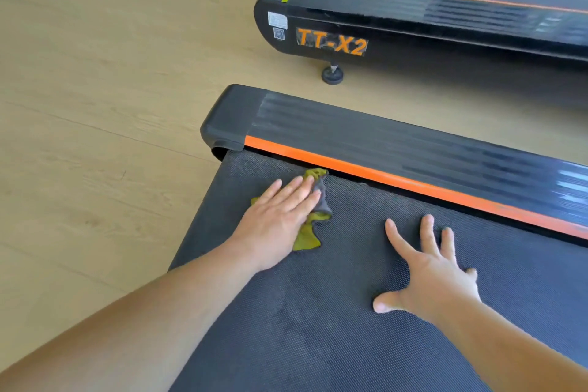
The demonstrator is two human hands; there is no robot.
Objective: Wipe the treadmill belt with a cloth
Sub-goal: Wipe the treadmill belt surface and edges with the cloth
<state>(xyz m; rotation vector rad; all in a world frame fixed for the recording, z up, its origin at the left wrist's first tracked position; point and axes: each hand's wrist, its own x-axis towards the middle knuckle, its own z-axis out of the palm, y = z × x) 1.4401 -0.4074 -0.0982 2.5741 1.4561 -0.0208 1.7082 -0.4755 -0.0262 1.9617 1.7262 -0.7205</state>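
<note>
Wood floor (95, 105) under treadmill belt (318, 328); left grip (276, 219), fingers flat, pressed cloth (307, 239) at corner; right grip (436, 274) lay splayed, empty; most belt seemingly unwiped.

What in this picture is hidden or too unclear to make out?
Head view:
1. Cloth: mostly covered by the left hand pressing it.
2. Belt: cut off by the bottom and right edges.
3. Stickers on the other treadmill: too small to read.
4. Side rail markings: smeared by blur.
</note>
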